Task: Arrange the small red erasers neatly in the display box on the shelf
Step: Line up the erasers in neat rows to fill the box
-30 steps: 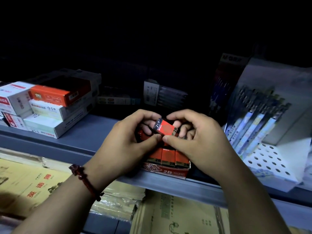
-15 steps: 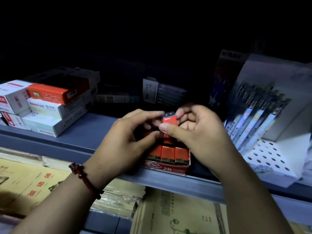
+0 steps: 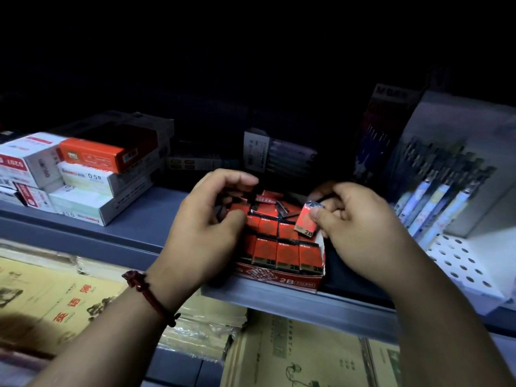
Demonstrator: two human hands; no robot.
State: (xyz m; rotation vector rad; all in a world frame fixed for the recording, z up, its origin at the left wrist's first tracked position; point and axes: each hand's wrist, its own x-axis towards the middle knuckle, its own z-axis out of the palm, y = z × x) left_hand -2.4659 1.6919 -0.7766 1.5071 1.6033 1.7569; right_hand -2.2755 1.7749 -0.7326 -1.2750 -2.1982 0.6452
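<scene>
The grey-blue metal shelf (image 3: 139,222) runs across the view with its front lip toward the camera. At its front edge, about the middle, stands the red display box (image 3: 279,280) marked 2B, packed with rows of red erasers (image 3: 287,255). Well to the left sits a stack of white and orange cartons (image 3: 83,188), at the right a white perforated stand (image 3: 463,266) holds a row of pens (image 3: 435,199), and further in a few flat packs (image 3: 279,155) stand in the dark, too dim to read.
</scene>
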